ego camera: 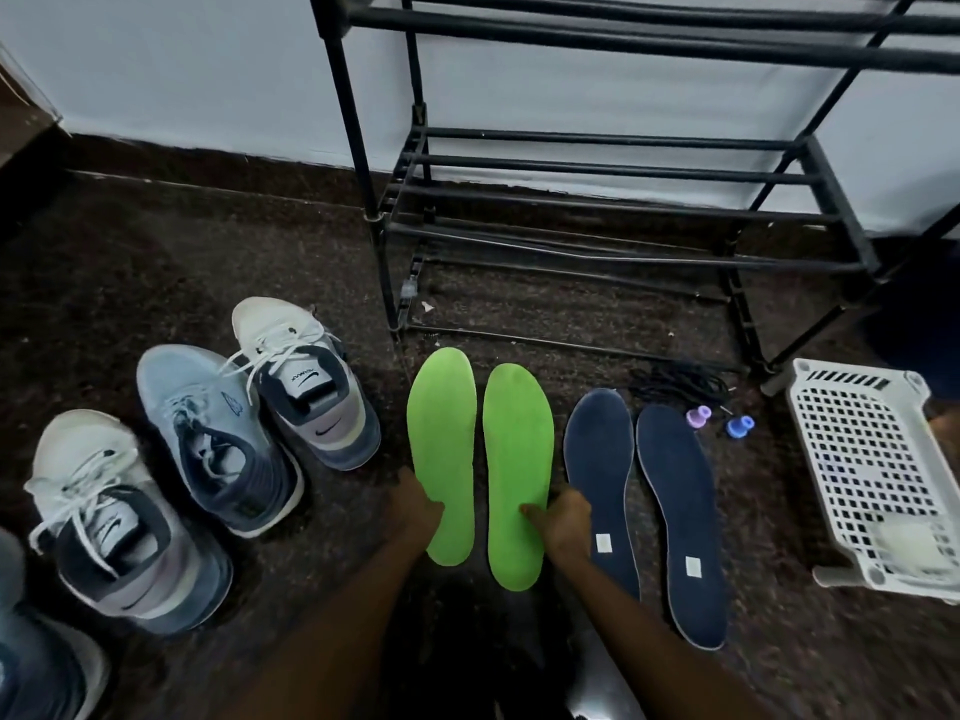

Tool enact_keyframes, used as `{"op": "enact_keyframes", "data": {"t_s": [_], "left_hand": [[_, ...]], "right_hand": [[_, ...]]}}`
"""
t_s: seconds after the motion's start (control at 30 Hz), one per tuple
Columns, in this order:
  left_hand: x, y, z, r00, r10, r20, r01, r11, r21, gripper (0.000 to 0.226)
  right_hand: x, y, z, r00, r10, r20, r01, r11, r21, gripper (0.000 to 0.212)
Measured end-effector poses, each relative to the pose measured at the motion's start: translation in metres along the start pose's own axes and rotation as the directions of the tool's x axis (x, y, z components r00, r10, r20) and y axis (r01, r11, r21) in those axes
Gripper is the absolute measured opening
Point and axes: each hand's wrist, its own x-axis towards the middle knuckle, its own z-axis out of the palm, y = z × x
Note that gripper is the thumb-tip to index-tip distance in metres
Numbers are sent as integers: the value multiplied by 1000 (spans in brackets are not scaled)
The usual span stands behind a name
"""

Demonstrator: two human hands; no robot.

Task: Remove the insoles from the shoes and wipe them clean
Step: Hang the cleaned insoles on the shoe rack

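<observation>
Two green insoles lay flat on the dark floor, side by side with toes towards the rack (623, 220), close together but not touching. The left hand (415, 511) gripped the left green insole (441, 449) at its outer edge near the heel, thumb on top. The right hand (563, 522) gripped the right green insole (517, 459) the same way on its outer edge, thumb pressed on the green face.

Just right of them lay the left navy insole (597, 459) and the right navy insole (675, 511), each with a small pale patch near the heel. The right hand sat between the right green insole and the left navy insole.

To the left stood three shoes in a slanted row: a far white shoe (306, 381) near the rack's leg, a blue shoe (218, 439) beside it, and a near white shoe (114, 517). A fourth shoe (31, 667) showed blurred at the bottom corner.

Black laces (675, 381) lay in a heap by the foot of the rack, with a purple piece (697, 417) and a blue piece (740, 426) just beside them. A white basket (872, 475) sat at the far right.
</observation>
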Motion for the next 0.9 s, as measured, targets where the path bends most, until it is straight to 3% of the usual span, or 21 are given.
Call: {"op": "enact_keyframes", "data": {"t_s": [0.13, 0.23, 0.33, 0.43, 0.53, 0.67, 0.9], "left_hand": [[-11, 7, -7, 1000, 23, -10, -24, 998, -63, 27], [-20, 13, -14, 995, 62, -73, -71, 990, -122, 36], [-33, 20, -28, 991, 95, -97, -110, 980, -164, 28], [-50, 32, -49, 981, 153, -116, -172, 970, -175, 28], [-75, 49, -73, 969, 199, -144, -222, 960, -170, 43], [-102, 71, -103, 958, 241, -155, -261, 957, -123, 27], [-141, 110, -148, 938, 281, -205, -320, 928, -191, 28]], "right_hand": [[-5, -8, -10, 1000, 6, 25, -8, 998, 60, 29], [-17, -18, -23, 999, 8, 31, -11, 993, 115, 24], [-30, -30, -39, 999, -26, 30, 21, 987, 158, 14], [-44, -45, -55, 997, -72, -12, 73, 982, 175, 30], [-62, -65, -75, 993, -117, -21, 119, 969, 216, 27], [-81, -91, -102, 981, -193, -27, 194, 954, 231, 12], [-110, -138, -151, 969, -214, -122, 244, 904, 351, 15]]}}
